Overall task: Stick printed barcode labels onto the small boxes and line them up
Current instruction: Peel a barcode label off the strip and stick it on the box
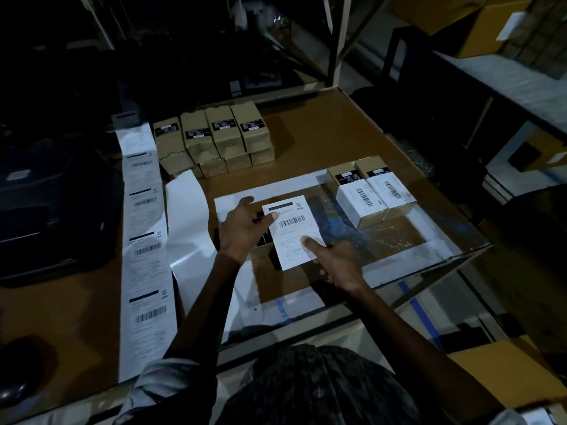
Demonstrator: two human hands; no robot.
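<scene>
Label [293,231] lies on a box [263,240] on the worktop [322,130]. My left hand [242,228] presses it with its grip spread. My right hand [334,262] presses with one straight finger.

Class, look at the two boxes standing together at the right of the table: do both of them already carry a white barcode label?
Yes, both boxes at the right have a white barcode label stuck across their tops, below their black printed panels.

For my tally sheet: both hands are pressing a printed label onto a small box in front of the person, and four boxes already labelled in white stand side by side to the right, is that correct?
Not quite. The head view shows two white-labelled boxes side by side to the right, not four. The rest holds: the left hand and right hand press the printed label onto a small box in front of the person.
</scene>
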